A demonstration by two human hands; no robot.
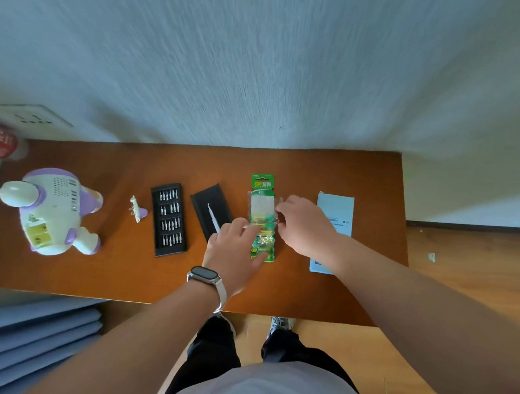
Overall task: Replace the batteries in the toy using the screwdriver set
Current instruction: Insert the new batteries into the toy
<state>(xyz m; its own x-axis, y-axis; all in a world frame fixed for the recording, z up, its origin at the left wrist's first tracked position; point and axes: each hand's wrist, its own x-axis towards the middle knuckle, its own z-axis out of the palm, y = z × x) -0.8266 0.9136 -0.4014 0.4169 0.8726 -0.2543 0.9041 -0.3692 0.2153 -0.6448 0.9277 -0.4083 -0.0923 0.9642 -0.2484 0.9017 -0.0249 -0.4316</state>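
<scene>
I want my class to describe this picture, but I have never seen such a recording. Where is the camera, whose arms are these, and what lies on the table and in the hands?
No machine here: a person wears one camera on the head, looking down, so the arms are the person's own. On the brown table lie, from the left, a white and purple toy, a small purple and white piece, a black tray of screwdriver bits, a black lid with a thin tool on it, a green battery pack and a pale blue box. The left hand, its wrist wearing a watch, holds the pack's lower end; the right hand pinches its clear plastic.
</scene>
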